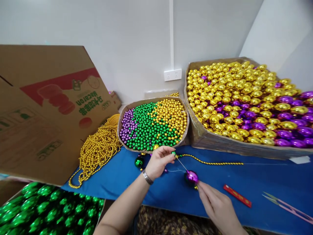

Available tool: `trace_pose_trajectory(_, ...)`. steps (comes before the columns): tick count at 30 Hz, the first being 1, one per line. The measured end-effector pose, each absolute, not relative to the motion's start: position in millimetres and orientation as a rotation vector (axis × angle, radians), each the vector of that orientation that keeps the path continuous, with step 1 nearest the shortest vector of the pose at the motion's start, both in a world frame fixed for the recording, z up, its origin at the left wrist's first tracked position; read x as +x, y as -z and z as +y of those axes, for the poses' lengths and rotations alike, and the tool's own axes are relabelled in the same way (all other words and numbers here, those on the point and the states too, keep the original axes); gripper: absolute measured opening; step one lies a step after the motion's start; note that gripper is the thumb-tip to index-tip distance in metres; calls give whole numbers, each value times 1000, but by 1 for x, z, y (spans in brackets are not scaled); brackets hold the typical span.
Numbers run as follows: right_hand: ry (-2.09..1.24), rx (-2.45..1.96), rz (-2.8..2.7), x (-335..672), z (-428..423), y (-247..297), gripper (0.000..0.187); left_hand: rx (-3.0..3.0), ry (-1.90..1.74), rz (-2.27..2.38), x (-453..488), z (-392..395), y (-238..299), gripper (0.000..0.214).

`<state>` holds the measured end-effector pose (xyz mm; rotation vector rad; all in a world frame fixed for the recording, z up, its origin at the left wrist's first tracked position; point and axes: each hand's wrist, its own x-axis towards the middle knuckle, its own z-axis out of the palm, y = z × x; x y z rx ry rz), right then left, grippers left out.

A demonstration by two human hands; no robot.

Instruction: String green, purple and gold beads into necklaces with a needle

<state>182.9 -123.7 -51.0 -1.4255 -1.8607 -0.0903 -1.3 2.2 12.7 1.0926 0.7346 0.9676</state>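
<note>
My left hand, with a metal band at the wrist, pinches a small green bead on a thread, with a gold bead beside it. From there the thread runs taut to a large shiny purple ball. The fingers of my right hand are closed at the ball's right side, and a small gold bead shows just below it. A strand of small gold beads stretches right across the blue cloth, ending in bare thread. Partly hidden behind my left hand lies a dark green ball.
Behind my hands stands a box of purple, green and gold beads. A larger carton of gold and purple balls is at right. Gold bead strings lie left by a cardboard box. Red packet and pink-handled scissors rest right.
</note>
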Motion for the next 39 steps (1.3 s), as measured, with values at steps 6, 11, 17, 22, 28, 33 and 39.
trace_pose_trajectory(6, 113, -1421, -1851, 182, -124, 59, 32, 1864, -1072, 933, -14, 3, -14, 40)
trace_pose_trajectory(11, 108, -1429, -1855, 183, -124, 65, 31, 2074, -1106, 1298, -35, 38, -2, 29)
trace_pose_trajectory(17, 24, -1401, -1858, 177, -123, 65, 29, 1361, -1112, 1041, -31, 35, 0, 27)
trace_pose_trajectory(22, 12, -1388, -1873, 175, -124, 64, 27, 1002, -933, 731, -25, 14, -8, 37)
trace_pose_trajectory(28, 5, -1391, -1897, 179, -125, 60, 28, 1266, -833, 629, -35, 11, -2, 42)
trace_pose_trajectory(33, 52, -1404, -1953, 182, -125, 62, 29, 1284, -817, 627, -38, 10, 2, 37)
trace_pose_trajectory(39, 74, -1410, -2004, 188, -127, 63, 30, 1438, -817, 637, -41, 12, -5, 39)
